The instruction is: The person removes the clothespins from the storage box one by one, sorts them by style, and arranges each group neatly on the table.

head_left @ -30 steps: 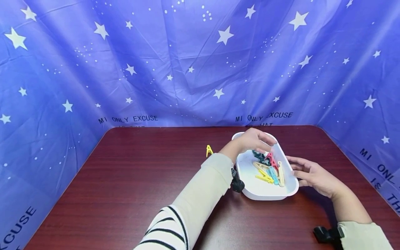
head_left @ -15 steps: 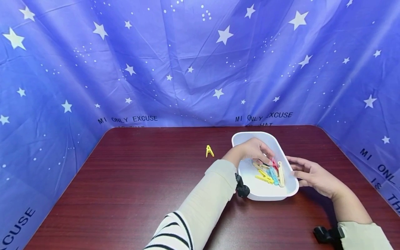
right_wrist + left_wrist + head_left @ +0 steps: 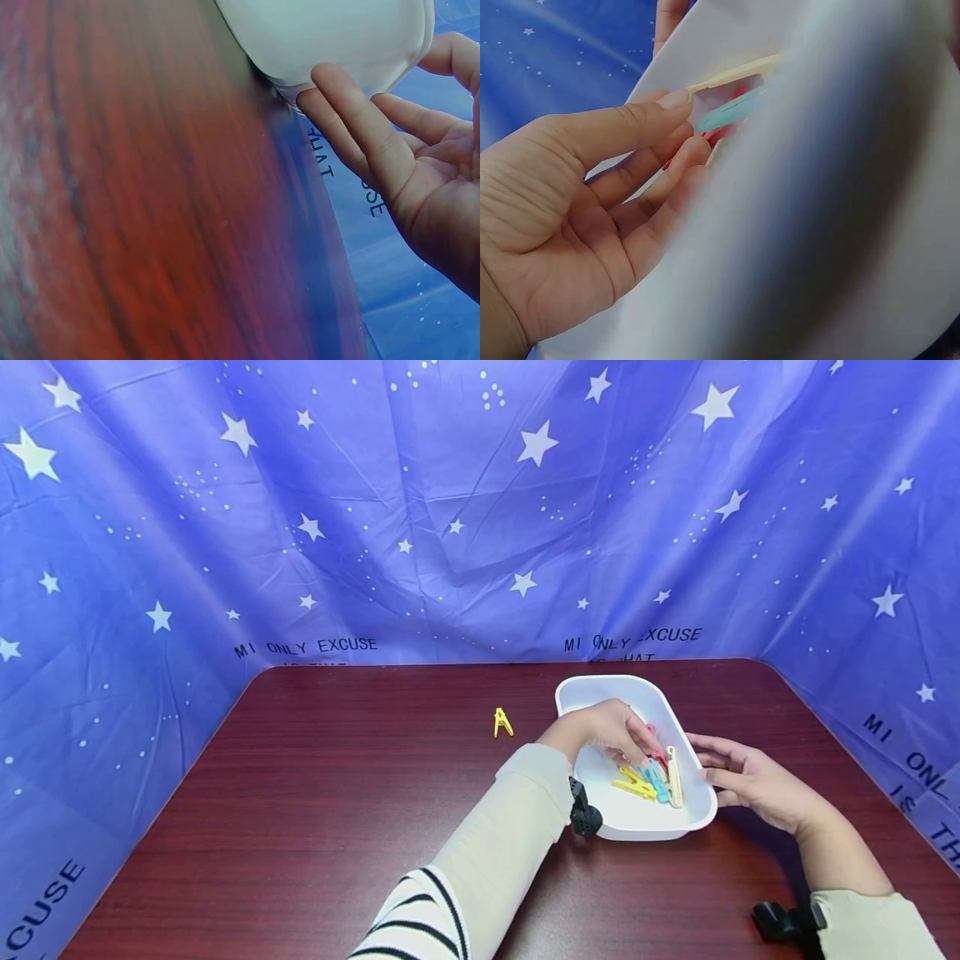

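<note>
A white plastic bin (image 3: 626, 817) holds several clothespins. Among them are a cream clothespin (image 3: 676, 783), a light blue clothespin (image 3: 656, 782), yellow clothespins (image 3: 632, 787) and a red clothespin (image 3: 661, 758). My left hand (image 3: 609, 732) reaches over the near-left rim into the pile, its fingers loosely bent. In the left wrist view, the thumb tip is right at the end of the cream clothespin (image 3: 731, 73); the other fingertips are beside the blue and red ones. The dark clothespins are hidden beneath this hand. My right hand (image 3: 761, 787) rests extended fingers against the bin's outer right wall.
A lone yellow clothespin (image 3: 503, 723) lies on the dark red wooden table (image 3: 337, 793), left of the bin. Blue star-printed cloth (image 3: 450, 510) hangs behind the table and along both sides.
My left hand has lowered from above the bin into the pile and shifted slightly towards me, covering the dark clothespins. The right hand and bin have stayed in place.
</note>
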Action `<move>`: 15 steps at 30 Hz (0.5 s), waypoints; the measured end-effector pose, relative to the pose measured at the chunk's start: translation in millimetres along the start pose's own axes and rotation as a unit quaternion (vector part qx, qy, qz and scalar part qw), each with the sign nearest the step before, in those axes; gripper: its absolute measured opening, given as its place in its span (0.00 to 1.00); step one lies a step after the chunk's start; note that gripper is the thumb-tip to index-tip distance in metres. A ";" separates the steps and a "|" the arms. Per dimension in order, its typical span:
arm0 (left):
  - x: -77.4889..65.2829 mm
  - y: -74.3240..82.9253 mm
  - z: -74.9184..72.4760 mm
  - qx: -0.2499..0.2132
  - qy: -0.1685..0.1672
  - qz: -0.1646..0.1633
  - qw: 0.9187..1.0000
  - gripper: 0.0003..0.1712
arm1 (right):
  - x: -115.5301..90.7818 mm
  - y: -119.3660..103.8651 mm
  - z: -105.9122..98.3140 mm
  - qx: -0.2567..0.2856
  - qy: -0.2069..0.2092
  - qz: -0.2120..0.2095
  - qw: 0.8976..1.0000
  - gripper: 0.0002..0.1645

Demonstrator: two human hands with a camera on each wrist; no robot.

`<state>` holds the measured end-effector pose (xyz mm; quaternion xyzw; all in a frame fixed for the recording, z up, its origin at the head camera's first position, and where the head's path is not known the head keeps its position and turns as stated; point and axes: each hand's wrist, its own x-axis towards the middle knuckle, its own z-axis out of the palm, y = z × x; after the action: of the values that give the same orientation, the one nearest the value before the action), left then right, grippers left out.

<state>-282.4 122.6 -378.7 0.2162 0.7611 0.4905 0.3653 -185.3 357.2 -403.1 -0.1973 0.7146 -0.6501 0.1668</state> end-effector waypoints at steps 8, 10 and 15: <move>3.2 -0.2 3.3 0.012 -0.004 -0.018 1.000 0.17 | -0.9 -0.1 -0.1 -0.016 0.011 0.007 1.000 0.29; 4.1 -0.9 5.1 0.013 -0.004 -0.027 1.000 0.18 | -0.7 -0.2 0.2 -0.018 0.011 0.006 1.000 0.28; 5.5 -1.6 8.8 0.033 -0.009 -0.020 0.999 0.19 | -0.1 0.2 -0.2 -0.009 0.001 0.001 1.000 0.29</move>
<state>-279.1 130.8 -384.3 0.2173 0.7775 0.4560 0.3747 -185.3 357.5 -403.3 -0.1969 0.7206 -0.6440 0.1651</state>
